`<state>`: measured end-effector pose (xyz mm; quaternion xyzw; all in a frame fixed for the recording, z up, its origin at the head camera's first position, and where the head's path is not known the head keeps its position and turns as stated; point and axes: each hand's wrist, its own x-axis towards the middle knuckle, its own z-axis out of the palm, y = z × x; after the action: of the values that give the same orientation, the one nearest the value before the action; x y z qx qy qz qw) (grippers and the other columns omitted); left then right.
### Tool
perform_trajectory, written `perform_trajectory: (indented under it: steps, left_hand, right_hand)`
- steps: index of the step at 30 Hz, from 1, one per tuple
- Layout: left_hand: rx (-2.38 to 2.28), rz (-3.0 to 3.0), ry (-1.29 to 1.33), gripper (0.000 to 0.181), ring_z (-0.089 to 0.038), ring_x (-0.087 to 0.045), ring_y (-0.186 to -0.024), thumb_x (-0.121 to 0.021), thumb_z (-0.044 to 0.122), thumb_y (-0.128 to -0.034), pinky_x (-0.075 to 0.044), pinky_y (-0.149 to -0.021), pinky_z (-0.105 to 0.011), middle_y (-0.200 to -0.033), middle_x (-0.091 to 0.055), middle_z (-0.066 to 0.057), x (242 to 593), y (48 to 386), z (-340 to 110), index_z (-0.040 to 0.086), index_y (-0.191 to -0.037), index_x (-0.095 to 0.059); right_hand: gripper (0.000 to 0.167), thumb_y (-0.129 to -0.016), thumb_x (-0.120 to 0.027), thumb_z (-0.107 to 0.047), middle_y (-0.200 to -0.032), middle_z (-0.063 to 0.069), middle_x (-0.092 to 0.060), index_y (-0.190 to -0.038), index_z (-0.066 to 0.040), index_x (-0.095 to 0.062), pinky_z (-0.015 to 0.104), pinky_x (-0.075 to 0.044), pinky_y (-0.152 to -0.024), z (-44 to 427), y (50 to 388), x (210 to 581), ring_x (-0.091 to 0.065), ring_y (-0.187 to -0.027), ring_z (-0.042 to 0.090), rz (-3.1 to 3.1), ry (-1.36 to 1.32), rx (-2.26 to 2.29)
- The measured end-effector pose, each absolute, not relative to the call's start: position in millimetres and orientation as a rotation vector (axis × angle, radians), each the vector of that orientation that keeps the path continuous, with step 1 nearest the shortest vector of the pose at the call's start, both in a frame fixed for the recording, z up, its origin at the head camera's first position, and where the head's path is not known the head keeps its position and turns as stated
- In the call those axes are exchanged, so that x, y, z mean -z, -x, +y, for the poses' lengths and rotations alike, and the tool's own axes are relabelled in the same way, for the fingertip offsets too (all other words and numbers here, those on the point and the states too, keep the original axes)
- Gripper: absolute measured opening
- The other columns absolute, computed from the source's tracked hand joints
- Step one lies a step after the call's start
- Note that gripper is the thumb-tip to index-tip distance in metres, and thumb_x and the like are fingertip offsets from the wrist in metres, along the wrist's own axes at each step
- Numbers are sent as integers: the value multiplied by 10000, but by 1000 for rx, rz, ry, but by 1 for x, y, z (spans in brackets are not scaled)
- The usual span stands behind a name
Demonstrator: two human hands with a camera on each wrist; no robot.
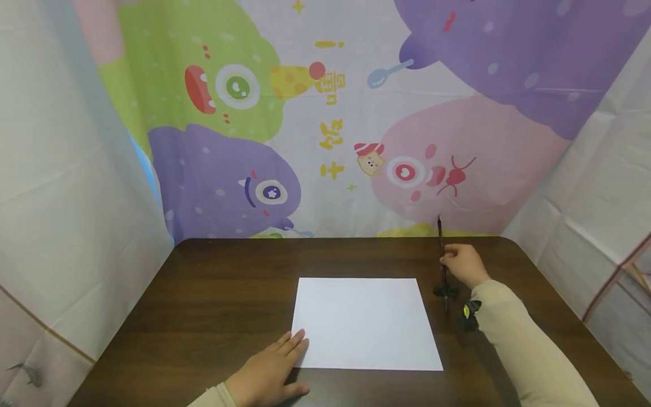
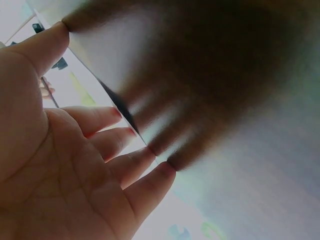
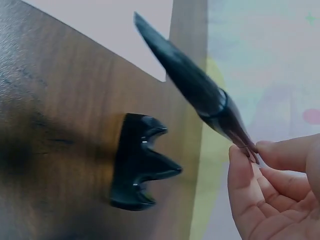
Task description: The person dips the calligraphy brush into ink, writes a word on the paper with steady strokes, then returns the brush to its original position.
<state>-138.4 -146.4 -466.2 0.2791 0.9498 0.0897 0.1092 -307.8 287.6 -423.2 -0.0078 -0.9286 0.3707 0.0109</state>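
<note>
Over the right side of the dark wood worktop [image 1: 218,305], there's a brush [image 3: 195,87] pinched in the right hand [image 1: 465,264], above a black brush rest [image 3: 137,162]. Bristles aim back at the person, long axis running roughly front to back. White paper [image 1: 363,322] sits just left, left hand [image 1: 267,367] spread on its near-left edge. Cartoon-monster cloth [image 1: 213,181] hangs behind, pale cloth [image 1: 66,141] at the sides.

Cartoon-printed cloth [image 1: 330,209] behind and pale sheets [image 1: 56,141] beside the brown table [image 1: 218,311] make a small curtained booth.
</note>
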Motion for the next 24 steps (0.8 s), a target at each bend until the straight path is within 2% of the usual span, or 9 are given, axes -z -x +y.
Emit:
perform_trajectory:
  steps: [4, 7, 10, 16, 24]
  left_hand:
    - [-267, 2789, -816, 850, -367, -352, -1442, -661, 562, -847, -408, -1094, -546, -1591, -334, -113, 467, 139, -147, 76, -1492, -397]
    - [-266, 2788, -815, 850, -366, -350, -1443, -661, 563, -847, -406, -1096, -546, -1592, -331, -110, 468, 139, -147, 78, -1493, -396]
    - [-269, 2788, -815, 850, -365, -348, -1444, -660, 562, -848, -403, -1100, -545, -1593, -329, -110, 467, 139, -147, 77, -1494, -394]
    - [-267, 2805, -826, 845, -368, -360, -1437, -661, 557, -849, -413, -1092, -540, -1588, -339, -113, 466, 138, -147, 72, -1490, -400]
    - [-268, 2794, -818, 842, -363, -359, -1439, -669, 551, -845, -411, -1096, -537, -1587, -343, -107, 466, 138, -146, 76, -1488, -405]
  right_hand:
    - [487, -969, -510, -40, -1186, 363, -578, -1377, 196, -389, 384, -608, -741, 288, 307, 415, -691, -911, 343, -2870, 9, -1209]
    - [490, -965, -511, -40, -1119, 303, -595, -1381, 189, -390, 386, -609, -753, 290, 308, 408, -683, -930, 339, -2858, -5, -1201]
    - [499, -964, -504, -46, -1095, 269, -593, -1394, 176, -384, 352, -610, -740, 292, 308, 401, -675, -907, 284, -2838, -13, -1211]
    - [543, -961, -526, -46, -1145, 309, -588, -1424, 167, -341, 298, -610, -709, 295, 307, 388, -648, -828, 159, -2784, -20, -1243]
    - [589, -952, -552, -19, -1062, 255, -577, -1447, 164, -290, 177, -559, -598, 301, 301, 379, -602, -691, 69, -2727, -6, -1283]
